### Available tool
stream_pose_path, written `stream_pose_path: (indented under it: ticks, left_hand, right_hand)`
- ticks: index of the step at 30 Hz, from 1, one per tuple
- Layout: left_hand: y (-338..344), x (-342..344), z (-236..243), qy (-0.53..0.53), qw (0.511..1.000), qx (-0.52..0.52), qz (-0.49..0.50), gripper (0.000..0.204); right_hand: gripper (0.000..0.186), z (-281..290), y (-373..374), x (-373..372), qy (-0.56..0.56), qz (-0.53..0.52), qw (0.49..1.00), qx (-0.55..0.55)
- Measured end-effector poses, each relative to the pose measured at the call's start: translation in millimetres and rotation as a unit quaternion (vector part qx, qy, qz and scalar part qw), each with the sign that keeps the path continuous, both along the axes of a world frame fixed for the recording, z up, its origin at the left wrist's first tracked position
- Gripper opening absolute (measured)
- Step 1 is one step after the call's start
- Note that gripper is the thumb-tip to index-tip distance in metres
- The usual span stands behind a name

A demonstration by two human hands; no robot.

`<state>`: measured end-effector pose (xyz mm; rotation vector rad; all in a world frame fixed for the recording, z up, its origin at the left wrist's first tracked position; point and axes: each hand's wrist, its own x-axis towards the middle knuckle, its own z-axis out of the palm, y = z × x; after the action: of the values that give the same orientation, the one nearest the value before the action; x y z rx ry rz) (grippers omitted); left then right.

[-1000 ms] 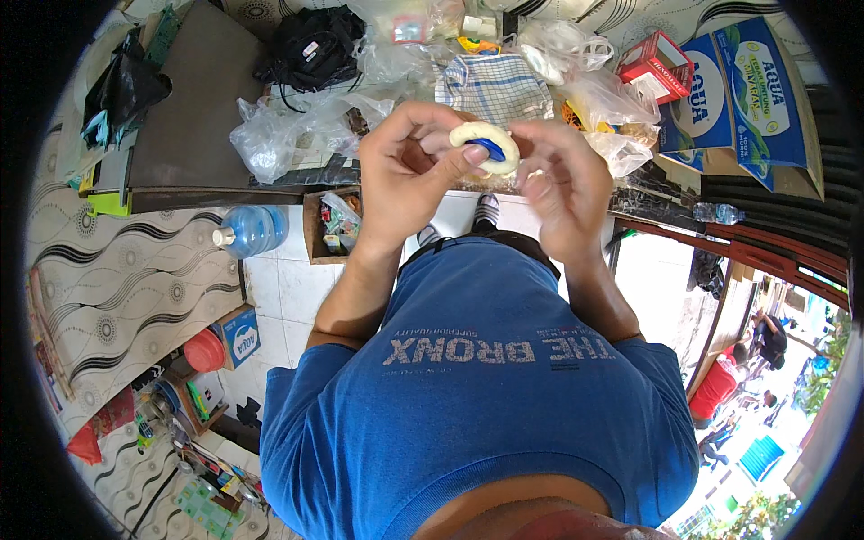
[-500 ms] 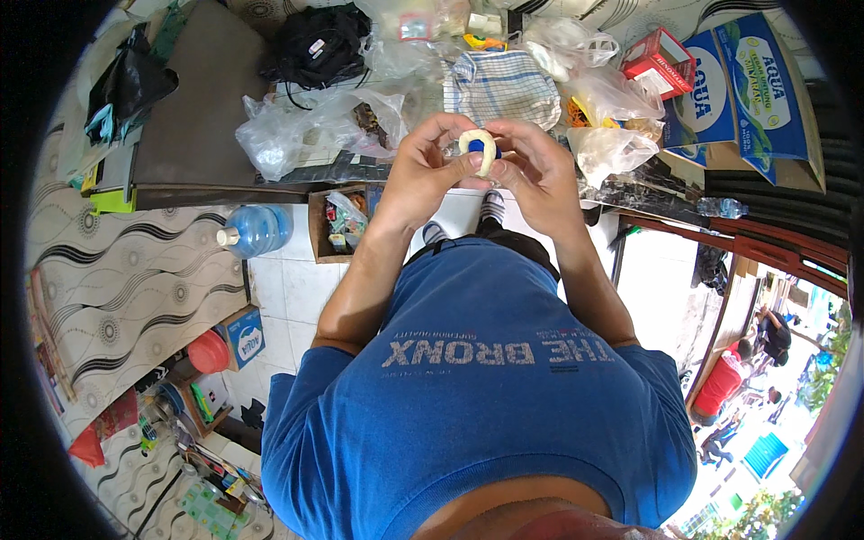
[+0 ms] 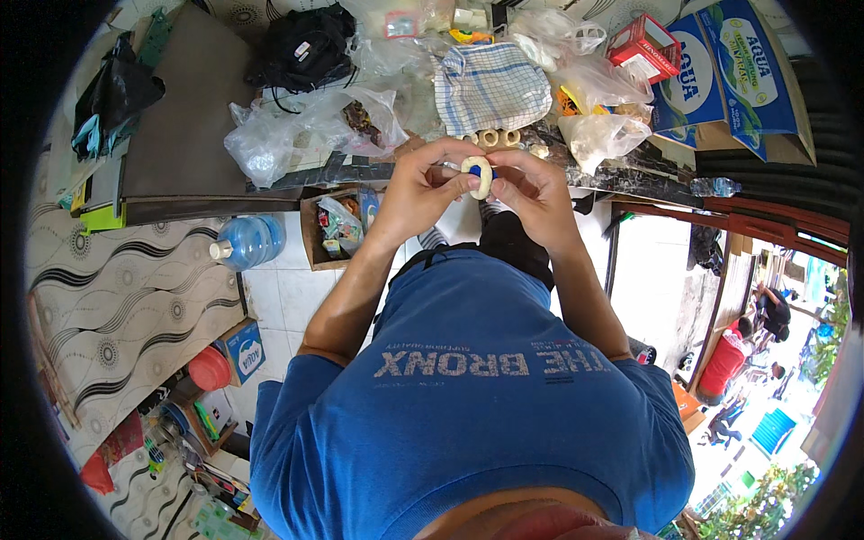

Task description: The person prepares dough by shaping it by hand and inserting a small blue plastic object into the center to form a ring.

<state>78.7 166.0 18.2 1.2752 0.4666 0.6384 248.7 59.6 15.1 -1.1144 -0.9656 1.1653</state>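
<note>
My left hand (image 3: 416,193) and my right hand (image 3: 538,196) meet in front of my body at the table's near edge. Between the fingertips of both sits a thick cream-coloured ring (image 3: 486,184), which looks like dough. A small dark blue piece (image 3: 475,170) shows in the ring's hole; I cannot make out its kind. Each thumb presses the ring from the near side, and the fingers curl behind it. Just beyond my fingers, several similar small rings (image 3: 489,138) lie on the table, partly hidden by my hands.
A blue-and-white checked cloth (image 3: 493,88) lies behind the rings. Clear plastic bags (image 3: 265,139), a black bag (image 3: 306,49) and a red box (image 3: 644,48) crowd the tabletop. Blue cardboard (image 3: 693,67) stands at right. A water jug (image 3: 250,242) and open carton (image 3: 317,250) are on the floor.
My hands and the ring have moved slightly nearer my body, and the rings on the table have come into sight beyond my fingers. The hold on the ring stays similar.
</note>
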Motion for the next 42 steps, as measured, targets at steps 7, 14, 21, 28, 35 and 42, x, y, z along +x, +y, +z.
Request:
stream_pose_path:
  ticks: [7, 14, 21, 28, 35, 42]
  left_hand:
    - [-8, 1, 19, 0.026, 0.981, 0.188, 0.041, 0.016]
    - [-20, 23, 31, -0.055, 0.947, 0.283, 0.140, 0.013]
    - [-22, 57, 16, -0.003, 0.987, 0.075, 0.145, 0.020]
    - [30, 51, -137, 0.322, 0.941, 0.102, -0.015, 0.023]
    - [20, 61, -257, 0.296, 0.948, -0.088, 0.072, 0.030]
    - [19, 77, -273, 0.416, 0.874, 0.220, 0.117, 0.038]
  right_hand:
    - [0.032, 22, -4, 21, -0.015, 0.036, 0.999, 0.034]
    - [0.036, 62, -5, 39, -0.069, 0.085, 0.993, 0.043]
    - [0.031, 39, 2, 73, -0.067, 0.018, 0.997, -0.022]
    - [0.025, -38, -18, 113, -0.048, -0.041, 0.993, -0.104]
    - [0.025, -63, -44, 135, -0.048, -0.090, 0.984, -0.148]
    - [0.027, -64, -55, 136, -0.060, -0.101, 0.984, -0.134]
